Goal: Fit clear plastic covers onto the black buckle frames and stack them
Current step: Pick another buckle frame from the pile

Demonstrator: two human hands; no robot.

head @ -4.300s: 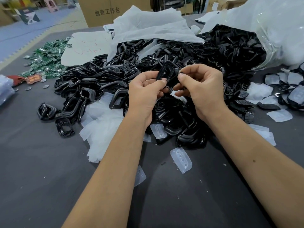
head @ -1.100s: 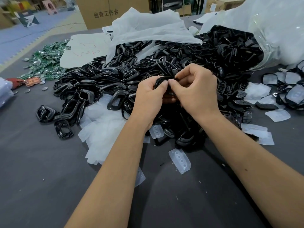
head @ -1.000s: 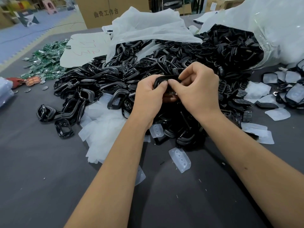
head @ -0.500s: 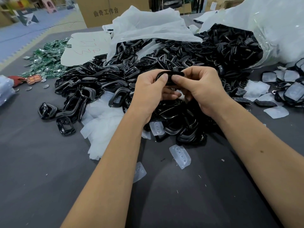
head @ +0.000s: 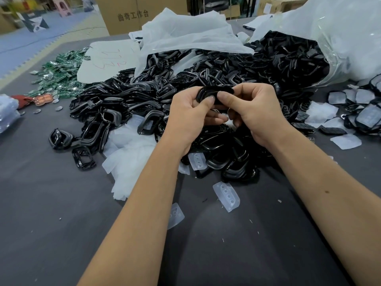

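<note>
Both hands hold one black buckle frame (head: 214,92) up above the big heap of black frames (head: 206,79). My left hand (head: 189,116) pinches its left end with thumb on top. My right hand (head: 255,112) pinches its right end the same way. Whether a clear cover sits on this frame is hidden by my fingers. Loose clear plastic covers (head: 226,196) lie on the dark table in front of the heap, and a pale mound of them (head: 132,157) lies left of my left forearm.
A torn clear bag (head: 340,38) spills frames at the back right. Covered frames and loose covers (head: 367,118) lie at the right edge. Green packets (head: 59,77) and white sheets (head: 185,34) sit at the back left. Dark table cloth (head: 61,223) spreads near me.
The frame has been turned between my hands and raised a little above the heap; both thumbs now sit on its near edge. The heap and loose covers have not moved.
</note>
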